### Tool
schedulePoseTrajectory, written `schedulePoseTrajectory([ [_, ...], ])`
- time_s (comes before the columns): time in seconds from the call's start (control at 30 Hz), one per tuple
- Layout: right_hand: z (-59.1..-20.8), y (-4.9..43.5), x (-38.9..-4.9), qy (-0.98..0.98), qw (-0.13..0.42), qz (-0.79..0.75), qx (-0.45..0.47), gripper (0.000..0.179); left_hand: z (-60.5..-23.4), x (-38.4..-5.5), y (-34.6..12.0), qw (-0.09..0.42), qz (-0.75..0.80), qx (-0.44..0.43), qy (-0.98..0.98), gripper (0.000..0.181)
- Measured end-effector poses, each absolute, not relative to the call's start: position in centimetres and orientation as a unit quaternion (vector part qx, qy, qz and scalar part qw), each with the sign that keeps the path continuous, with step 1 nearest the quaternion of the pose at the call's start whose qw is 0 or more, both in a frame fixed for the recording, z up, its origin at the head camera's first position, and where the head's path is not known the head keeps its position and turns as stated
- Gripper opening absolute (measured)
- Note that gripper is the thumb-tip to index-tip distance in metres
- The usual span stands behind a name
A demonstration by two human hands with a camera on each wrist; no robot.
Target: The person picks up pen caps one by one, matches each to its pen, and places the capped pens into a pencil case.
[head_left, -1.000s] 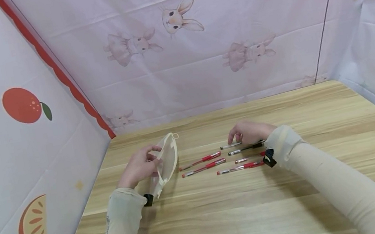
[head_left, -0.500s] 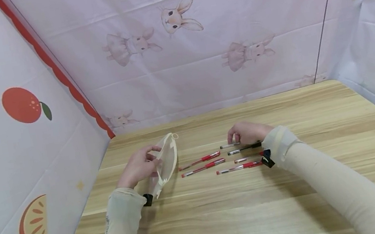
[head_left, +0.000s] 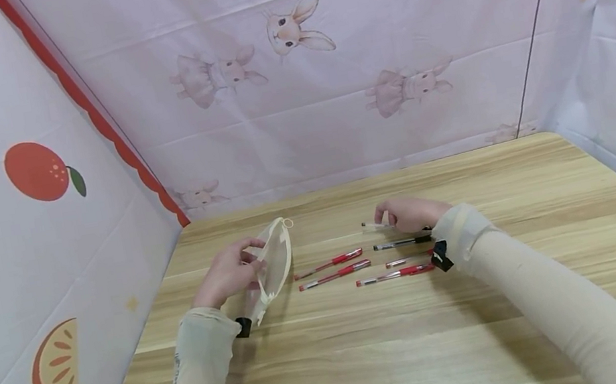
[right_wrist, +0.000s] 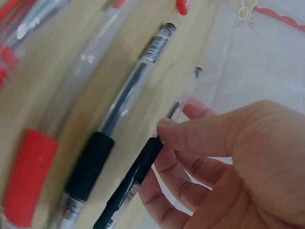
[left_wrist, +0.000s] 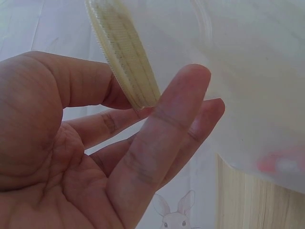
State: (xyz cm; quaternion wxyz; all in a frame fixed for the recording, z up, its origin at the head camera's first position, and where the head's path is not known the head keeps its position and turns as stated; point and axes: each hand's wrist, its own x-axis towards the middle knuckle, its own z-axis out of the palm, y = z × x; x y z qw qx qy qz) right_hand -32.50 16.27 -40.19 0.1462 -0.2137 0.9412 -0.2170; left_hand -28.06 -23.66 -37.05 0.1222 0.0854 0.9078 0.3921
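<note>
My left hand [head_left: 231,275] pinches the zippered edge of a translucent pouch [head_left: 278,261], which stands tilted with its mouth spread. In the left wrist view, the pale zipper tape [left_wrist: 126,52] passes between thumb and fingers. My right hand [head_left: 409,213] pinches a clear pen with a black grip [right_wrist: 138,171] between thumb and fingertips; its tip end is raised off the table in the head view. Just in front of that hand lies a second black pen [head_left: 402,243]. Nearer me are red pens, one [head_left: 393,275] partly under the right wrist.
Two more red pens, one [head_left: 329,263] behind the other [head_left: 335,275], lie between the pouch and the right hand. The wooden table [head_left: 360,360] meets a printed cloth wall [head_left: 337,146] at the back and another cloth wall [head_left: 107,273] on the left.
My right hand has lifted the far black pen slightly off the table, its end rising away from the second black pen. The left hand and pouch have stayed in place.
</note>
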Motion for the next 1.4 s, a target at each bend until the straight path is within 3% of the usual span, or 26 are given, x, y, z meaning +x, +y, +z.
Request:
schedulePoseTrajectory([
  [0.17,-39.7,16.2,-32.6,0.944,0.126,-0.223,-0.206,0.043,-36.9,-28.0,-23.6,0.122,0.391,0.084,0.908,0.044],
  [0.6,-39.3,15.4,-33.2,0.905,0.117,-0.352,-0.21,0.047,-36.8,-27.9,-23.5,0.119,0.387,0.081,0.911,0.044],
  [0.93,-38.3,11.7,-32.4,0.844,0.11,-0.505,-0.144,0.056,-36.8,-27.9,-23.6,0.117,0.391,0.088,0.909,0.044],
  [1.4,-38.7,5.7,-31.9,0.788,0.118,-0.598,-0.079,0.065,-36.5,-27.7,-23.5,0.116,0.394,0.089,0.907,0.044],
])
